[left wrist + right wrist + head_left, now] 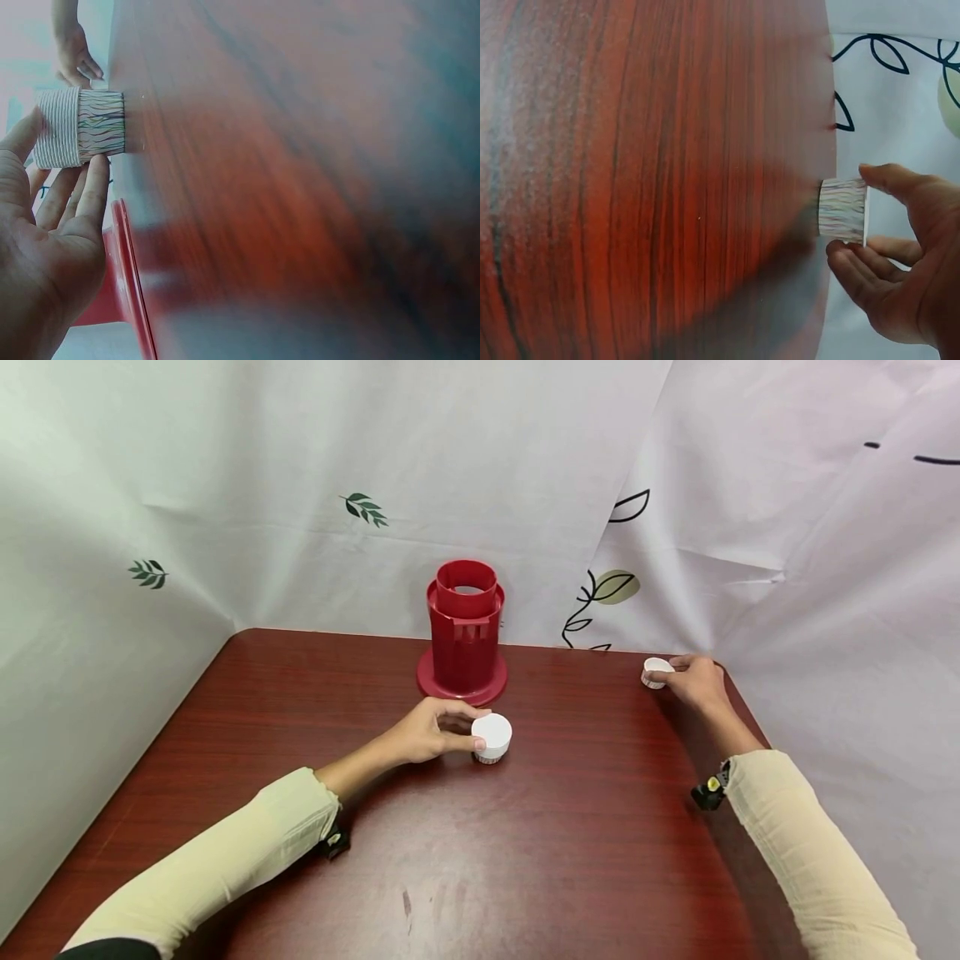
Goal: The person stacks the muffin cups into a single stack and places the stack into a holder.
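Observation:
My left hand (425, 731) grips a short stack of nested paper baking cups (492, 737) between thumb and fingers, near the middle of the table. In the left wrist view, the stack (81, 128) shows many layered white rims and a wavy multicoloured pattern below them. At the table's far right corner, my right hand (699, 681) pinches a paper baking cup (657, 672) near its rim. The same wavy pattern covers this cup's side (842, 211) in the right wrist view. Just behind the left hand stands a red plastic cylinder on a round base (467, 652).
The dark reddish wooden table (525, 860) has a glossy top and meets a white curtain (300, 485) with leaf prints at its back and sides. Dark wrist devices (708, 789) sit at both cream sleeves (810, 852).

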A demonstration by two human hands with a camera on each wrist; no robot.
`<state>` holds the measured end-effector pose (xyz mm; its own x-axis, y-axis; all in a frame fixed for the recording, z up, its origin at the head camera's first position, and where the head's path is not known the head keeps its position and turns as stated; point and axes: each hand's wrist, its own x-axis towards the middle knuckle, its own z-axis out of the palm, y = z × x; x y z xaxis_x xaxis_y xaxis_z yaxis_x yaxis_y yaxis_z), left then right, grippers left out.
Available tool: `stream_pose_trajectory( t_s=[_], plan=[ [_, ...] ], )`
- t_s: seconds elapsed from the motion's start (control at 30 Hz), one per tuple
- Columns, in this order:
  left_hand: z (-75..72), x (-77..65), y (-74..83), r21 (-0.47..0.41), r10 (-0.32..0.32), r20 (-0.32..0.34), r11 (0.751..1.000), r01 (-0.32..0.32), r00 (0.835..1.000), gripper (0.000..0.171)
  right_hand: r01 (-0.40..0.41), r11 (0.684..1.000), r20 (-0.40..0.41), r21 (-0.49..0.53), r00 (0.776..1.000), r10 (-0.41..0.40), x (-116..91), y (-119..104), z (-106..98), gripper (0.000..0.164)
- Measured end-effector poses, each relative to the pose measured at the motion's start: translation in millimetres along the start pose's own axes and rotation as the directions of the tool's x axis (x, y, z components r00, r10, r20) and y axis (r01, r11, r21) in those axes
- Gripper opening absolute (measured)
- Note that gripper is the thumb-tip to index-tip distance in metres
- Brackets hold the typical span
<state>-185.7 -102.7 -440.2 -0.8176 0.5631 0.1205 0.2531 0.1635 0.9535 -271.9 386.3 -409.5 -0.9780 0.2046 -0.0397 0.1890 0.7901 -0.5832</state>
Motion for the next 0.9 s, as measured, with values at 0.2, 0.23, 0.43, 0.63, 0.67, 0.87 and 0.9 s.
stream_pose_trajectory(
  t_s=[0.2,0.23,0.43,0.63,0.67,0.87,0.9],
  plan=[
    [0.7,0.3,0.6,-0.004,0.001,0.003,1.0,-0.001,1.0,0.046,-0.006,1.0,-0.035,0.018,0.999,0.007,-3.5,-0.5,1.0,0.08],
    [0.8,0.2,0.6,-0.006,0.0,0.004,1.0,0.0,1.0,0.046,-0.008,1.0,-0.033,0.027,0.999,0.009,-4.1,-0.6,0.9,0.08],
    [0.7,-0.1,0.5,0.002,-0.004,0.0,1.0,0.004,1.0,0.046,0.013,0.998,-0.013,0.065,1.0,-0.013,-11.2,-6.6,0.4,0.076],
    [0.9,0.2,0.2,-0.003,-0.004,0.002,1.0,0.004,1.0,0.046,0.019,0.986,0.014,0.167,1.0,-0.022,-11.1,-8.0,3.2,0.069],
    [0.9,0.2,0.4,-0.002,-0.002,0.002,1.0,0.002,1.0,0.046,0.025,0.985,0.019,0.172,0.999,-0.029,-11.4,-8.5,3.9,0.069],
    [0.1,-0.4,1.1,-0.005,-0.002,0.002,1.0,0.002,1.0,0.046,0.058,0.988,0.031,0.142,0.998,-0.063,-18.2,-18.7,8.5,0.07],
    [-0.1,-0.4,1.0,-0.006,-0.004,0.002,1.0,0.004,1.0,0.046,0.063,0.989,0.032,0.135,0.997,-0.068,-19.6,-21.1,9.2,0.07]
  ],
)
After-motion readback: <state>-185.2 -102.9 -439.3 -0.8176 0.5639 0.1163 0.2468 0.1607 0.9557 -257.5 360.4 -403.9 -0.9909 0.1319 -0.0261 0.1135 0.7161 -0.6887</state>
